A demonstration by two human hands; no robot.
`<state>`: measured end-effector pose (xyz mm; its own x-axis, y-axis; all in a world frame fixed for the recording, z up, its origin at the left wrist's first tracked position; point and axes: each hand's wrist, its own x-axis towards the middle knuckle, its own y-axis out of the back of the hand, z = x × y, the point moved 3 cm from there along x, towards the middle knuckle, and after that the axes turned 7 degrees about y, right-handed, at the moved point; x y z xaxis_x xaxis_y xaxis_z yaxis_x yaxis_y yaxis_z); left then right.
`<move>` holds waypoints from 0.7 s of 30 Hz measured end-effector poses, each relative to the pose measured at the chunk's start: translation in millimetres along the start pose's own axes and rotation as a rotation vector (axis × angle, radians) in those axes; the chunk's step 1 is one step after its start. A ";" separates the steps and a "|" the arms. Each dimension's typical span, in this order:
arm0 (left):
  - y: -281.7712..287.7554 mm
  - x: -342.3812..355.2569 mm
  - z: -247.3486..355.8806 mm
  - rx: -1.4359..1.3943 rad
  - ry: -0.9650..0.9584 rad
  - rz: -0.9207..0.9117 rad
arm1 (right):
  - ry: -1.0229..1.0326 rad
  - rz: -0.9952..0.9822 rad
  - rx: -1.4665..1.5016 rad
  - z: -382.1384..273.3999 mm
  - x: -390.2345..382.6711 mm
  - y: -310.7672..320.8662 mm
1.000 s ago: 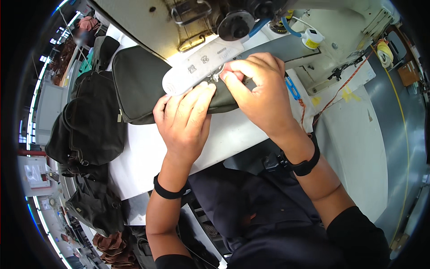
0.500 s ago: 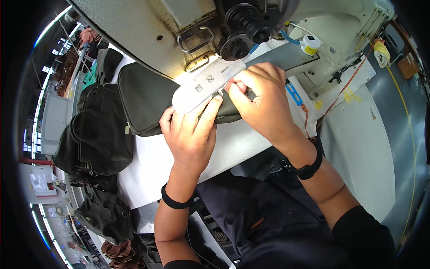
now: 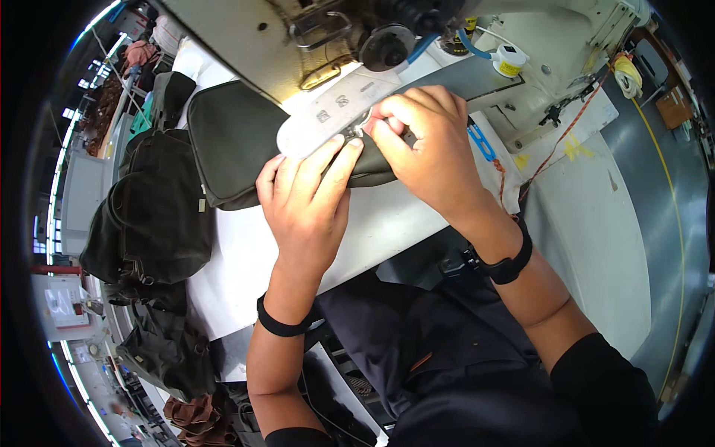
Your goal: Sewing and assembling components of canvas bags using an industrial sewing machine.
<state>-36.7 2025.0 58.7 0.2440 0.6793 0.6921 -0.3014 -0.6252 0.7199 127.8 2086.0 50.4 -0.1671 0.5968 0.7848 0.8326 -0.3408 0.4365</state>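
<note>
A dark olive fabric bag (image 3: 242, 141) lies on the white table under the sewing machine head (image 3: 253, 37). Over part of it sits a pale, round-ended plate (image 3: 316, 119) with small printed symbols. My left hand (image 3: 309, 197) rests on the bag's near edge, fingers stretched out, their tips beside the plate. Close to those tips, my right hand (image 3: 432, 149) is closed in a pinch on a small shiny metal piece (image 3: 360, 130) at the plate's near side. It looks like zip hardware, but my fingers partly cover it. The needle area is hidden.
Dark bags (image 3: 160, 208) are piled along the table's left side. Right of the machine stand a white bottle with a yellow label (image 3: 509, 59) and a blue plastic tool (image 3: 481, 141) tied to an orange cord. The white table (image 3: 357, 249) ends just before my lap.
The whole view has shifted slightly, so things sit a little higher and further left. Both hands keep about the same place on the bag, my right still pinching at the metal piece.
</note>
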 end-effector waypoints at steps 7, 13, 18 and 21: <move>2.2 -1.4 0.2 0.008 0.002 -0.041 | -0.041 0.004 0.005 -0.8 1.6 -1.6; 9.8 -10.5 35.5 0.419 0.045 0.006 | -0.056 0.026 -0.033 4.0 2.3 -1.7; 0.4 -17.4 53.5 -0.014 0.292 -0.202 | -0.015 0.094 -0.004 5.9 -4.1 -3.5; -15.1 -12.1 37.9 -0.191 0.277 -0.094 | -0.001 0.105 -0.069 7.5 1.0 0.1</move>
<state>-0.1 2011.6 41.5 0.0277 0.8251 0.5643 -0.4630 -0.4897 0.7388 131.7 2092.1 48.0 -0.0803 0.5558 0.8274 0.8071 -0.4508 0.3812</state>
